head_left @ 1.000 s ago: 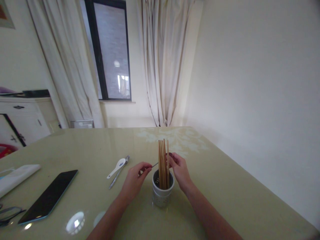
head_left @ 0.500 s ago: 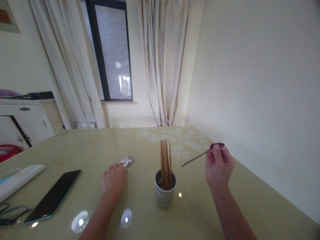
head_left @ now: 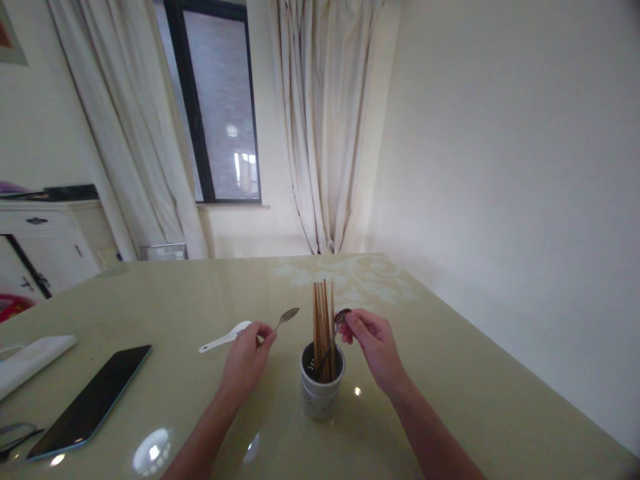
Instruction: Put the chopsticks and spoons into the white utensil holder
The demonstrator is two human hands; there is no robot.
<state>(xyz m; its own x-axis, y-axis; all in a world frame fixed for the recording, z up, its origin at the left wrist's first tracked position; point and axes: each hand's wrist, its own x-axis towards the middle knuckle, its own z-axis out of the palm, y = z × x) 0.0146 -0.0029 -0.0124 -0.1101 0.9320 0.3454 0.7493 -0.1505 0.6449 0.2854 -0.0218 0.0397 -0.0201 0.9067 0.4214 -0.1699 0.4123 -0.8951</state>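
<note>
A grey utensil holder [head_left: 323, 397] stands upright on the table, with several wooden chopsticks [head_left: 323, 327] in it. My right hand [head_left: 375, 347] pinches a dark metal spoon [head_left: 343, 315] near its bowl, and the handle slants down into the holder among the chopsticks. To the left of the holder, my left hand [head_left: 247, 353] is closed on the handle of a metal spoon [head_left: 288, 315], whose bowl points up and right. A white soup spoon [head_left: 220, 341] lies on the table just beyond that hand, partly hidden by its fingers.
A dark phone [head_left: 93, 400] lies at the left, with glasses [head_left: 20, 437] and a white power strip [head_left: 35, 360] near it. The glossy table [head_left: 200, 293] meets a pale wall [head_left: 500, 200] on the right. Curtains and a window are behind.
My right hand has moved left, bringing its spoon's handle into the holder. My left hand has lifted the metal spoon off the table, and the white soup spoon shows more.
</note>
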